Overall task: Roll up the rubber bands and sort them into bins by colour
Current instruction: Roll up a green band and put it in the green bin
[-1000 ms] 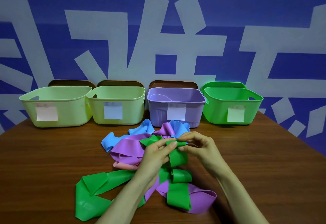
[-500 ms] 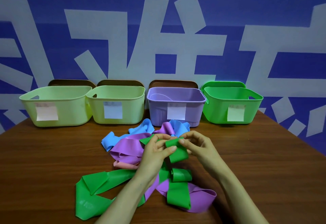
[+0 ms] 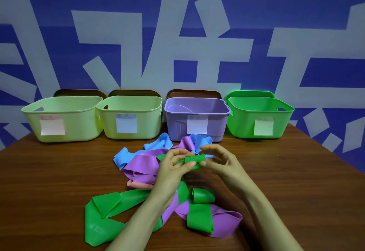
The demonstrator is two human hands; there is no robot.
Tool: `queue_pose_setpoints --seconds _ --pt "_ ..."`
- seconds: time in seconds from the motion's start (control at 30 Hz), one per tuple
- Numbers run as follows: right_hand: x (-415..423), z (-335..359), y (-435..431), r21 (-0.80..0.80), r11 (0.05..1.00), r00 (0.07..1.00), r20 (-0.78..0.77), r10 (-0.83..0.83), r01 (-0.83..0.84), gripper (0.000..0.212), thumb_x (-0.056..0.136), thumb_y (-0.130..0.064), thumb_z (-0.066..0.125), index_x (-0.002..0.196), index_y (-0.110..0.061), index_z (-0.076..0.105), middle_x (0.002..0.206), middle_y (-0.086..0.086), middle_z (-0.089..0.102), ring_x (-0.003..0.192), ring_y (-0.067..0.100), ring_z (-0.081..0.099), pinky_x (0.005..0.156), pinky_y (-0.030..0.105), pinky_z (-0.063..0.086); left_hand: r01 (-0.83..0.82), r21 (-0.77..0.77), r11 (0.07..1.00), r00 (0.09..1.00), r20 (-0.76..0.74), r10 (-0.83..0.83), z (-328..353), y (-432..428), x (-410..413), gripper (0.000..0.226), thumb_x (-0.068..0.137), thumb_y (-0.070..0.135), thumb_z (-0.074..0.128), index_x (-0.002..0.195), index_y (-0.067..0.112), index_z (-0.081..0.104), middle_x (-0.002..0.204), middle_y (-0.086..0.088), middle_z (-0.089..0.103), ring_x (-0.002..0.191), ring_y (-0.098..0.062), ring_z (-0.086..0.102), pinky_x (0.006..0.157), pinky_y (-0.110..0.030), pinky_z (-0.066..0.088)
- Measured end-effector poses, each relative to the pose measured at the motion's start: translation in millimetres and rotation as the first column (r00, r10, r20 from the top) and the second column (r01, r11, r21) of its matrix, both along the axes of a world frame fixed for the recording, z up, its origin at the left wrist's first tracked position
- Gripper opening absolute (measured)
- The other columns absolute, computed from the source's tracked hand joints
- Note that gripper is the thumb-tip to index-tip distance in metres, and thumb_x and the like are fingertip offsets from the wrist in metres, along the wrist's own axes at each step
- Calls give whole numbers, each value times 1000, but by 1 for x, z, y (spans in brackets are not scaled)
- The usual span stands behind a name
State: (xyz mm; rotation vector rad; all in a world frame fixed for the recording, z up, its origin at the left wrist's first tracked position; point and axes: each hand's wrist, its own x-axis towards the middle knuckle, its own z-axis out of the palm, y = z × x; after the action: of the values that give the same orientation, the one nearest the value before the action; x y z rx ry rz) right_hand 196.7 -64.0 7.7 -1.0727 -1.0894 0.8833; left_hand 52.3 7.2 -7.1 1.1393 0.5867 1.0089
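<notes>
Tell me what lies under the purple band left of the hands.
A pink band pokes out from under the purple band at its near edge; a blue band emerges at its far left. How far either runs beneath is covered, and the left hand hides its right end.

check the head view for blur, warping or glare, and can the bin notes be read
Head view: wide-angle stretch, the leftmost pale green bin and green bin lean outward; left hand, right hand and green band are sharp; light soft, no harsh glare on the table; the pink note too faint to read.
</notes>
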Motion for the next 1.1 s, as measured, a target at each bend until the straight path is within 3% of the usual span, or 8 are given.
queue_pose_setpoints --seconds 0.13,0.3,0.43,0.67,0.73,0.87,0.97,1.1 --pt "-2 -1 4 -102 995 999 -27 -22 19 35 74 -24 69 100 -2 62 90 3 67 79 11 67 67 23 55 -13 59 998 1000 -19 14 -2 0 1 34 76 -15 66 101 6 57 106 -14 68 99 -24 67 85 -34 53" --pt "-6 -1 2 -68 997 996 -82 -29 23 9 86 -1 62 95 -1 61 83 2 67 73 8 67 61 18 52 36 74 997 999 -43 -33 -2 0 0 30 78 -10 67 104 2 58 100 -16 70 94 -22 68 84 -30 54" --pt "-13 5 -4 -44 999 973 -231 -6 -5 22 88 10 55 107 2 51 83 10 60 60 9 68 48 21 52 28 47 998 999 -35 -27 0 -2 2 10 85 -2 63 93 2 62 83 -6 71 77 -13 70 74 -23 57" --pt "-11 -3 7 -62 990 942 -306 -137 124 34 80 8 64 110 -1 51 73 3 65 61 8 68 54 19 53 95 93 991 987 -134 -82 -3 1 5 14 88 -2 59 99 6 61 91 -9 65 78 -9 67 74 -21 56" --pt "-11 -10 10 -86 992 918 -381 -114 87 32 76 4 68 104 -3 55 73 5 68 65 17 69 57 30 57 118 58 991 984 -138 -110 -7 1 6 17 88 -4 57 102 6 61 90 -6 67 78 -6 67 74 -20 55" --pt "-11 -24 17 -193 980 888 -442 -122 39 27 71 -1 75 96 -2 66 98 25 68 94 43 64 93 63 47 107 -58 993 984 -136 -114 -12 9 9 22 86 -7 57 100 9 63 88 -3 72 82 -9 68 76 -18 54" --pt "-5 -11 25 -261 965 861 -485 -152 23 22 74 2 74 95 2 67 100 38 64 92 47 64 90 59 50 86 -164 983 980 -163 -113 5 20 19 19 86 -6 58 98 8 62 91 -9 70 83 -14 67 79 -21 55" --pt "29 44 48 -299 946 902 -365 -233 123 17 79 11 62 86 -4 66 76 11 71 71 19 66 74 29 56 66 -176 982 968 -226 -106 58 43 46 19 84 -7 61 94 8 64 85 -6 70 83 -17 65 83 -27 52"
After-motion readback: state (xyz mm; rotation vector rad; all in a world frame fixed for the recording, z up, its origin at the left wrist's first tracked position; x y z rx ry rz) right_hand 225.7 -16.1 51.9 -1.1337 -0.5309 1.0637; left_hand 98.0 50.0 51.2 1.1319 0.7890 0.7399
